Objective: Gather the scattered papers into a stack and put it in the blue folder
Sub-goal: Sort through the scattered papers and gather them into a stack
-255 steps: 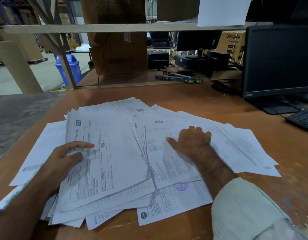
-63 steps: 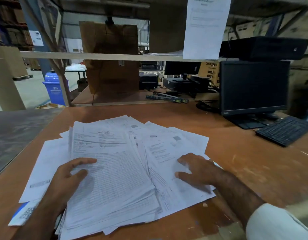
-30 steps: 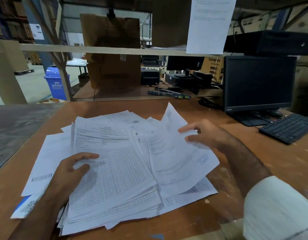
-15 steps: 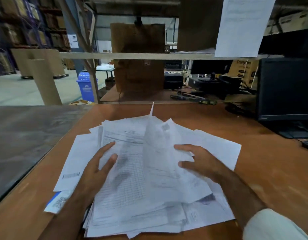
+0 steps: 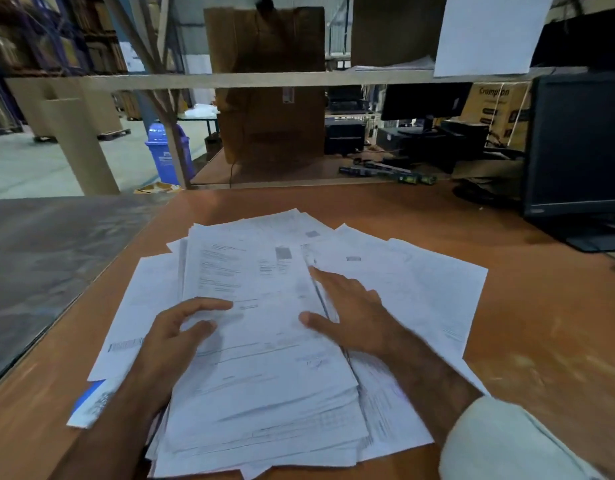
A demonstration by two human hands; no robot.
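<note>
I'm pressing my left hand flat, fingers relaxed, on the papers on the table. Right hand is lying open w/ straight fingers beside the top sheet. Blue folder corner is peeking out underneath.

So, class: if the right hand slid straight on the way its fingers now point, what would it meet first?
The right hand lies flat, fingers pointing away and leftward. It would probably first meet the edge of the thicker paper pile beside its index finger; depth is hard to judge.
</note>
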